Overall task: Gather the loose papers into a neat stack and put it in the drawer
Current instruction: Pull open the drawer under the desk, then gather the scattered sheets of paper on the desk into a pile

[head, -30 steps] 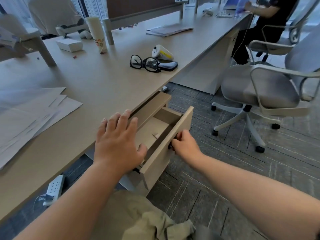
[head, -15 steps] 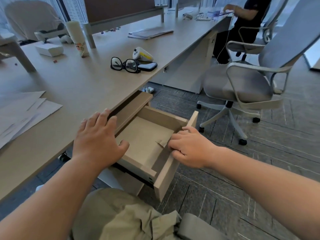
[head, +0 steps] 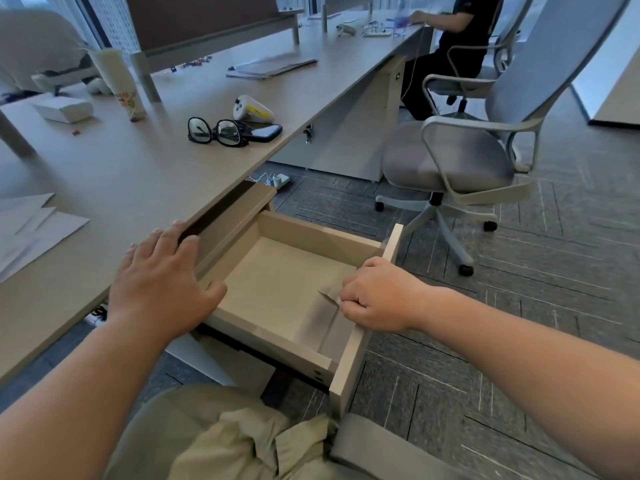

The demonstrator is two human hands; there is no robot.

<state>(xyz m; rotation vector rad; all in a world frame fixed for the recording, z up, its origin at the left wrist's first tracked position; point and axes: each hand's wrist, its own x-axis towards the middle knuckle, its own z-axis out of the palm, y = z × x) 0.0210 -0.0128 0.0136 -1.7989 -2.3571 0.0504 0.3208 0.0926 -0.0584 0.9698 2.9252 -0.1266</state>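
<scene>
The beige drawer (head: 277,282) under the desk stands pulled far out, and its inside holds nothing. My right hand (head: 377,296) is closed over the top edge of the drawer front (head: 349,362). My left hand (head: 162,278) lies flat on the desk edge just left of the drawer, fingers spread, thumb hanging over the drawer's side. The loose white papers (head: 31,226) lie fanned and overlapping on the desk at the far left, partly cut off by the frame.
On the desk (head: 138,168) lie black glasses (head: 216,131), a phone (head: 265,131), a white controller (head: 251,109), a cup (head: 119,81), a white box (head: 64,109). A grey swivel chair (head: 460,157) stands to the right. Another person sits at the far right.
My right hand has pulled the drawer from slightly open to far out, moving from the handle to the front's top edge. My left hand stayed on the desk edge.
</scene>
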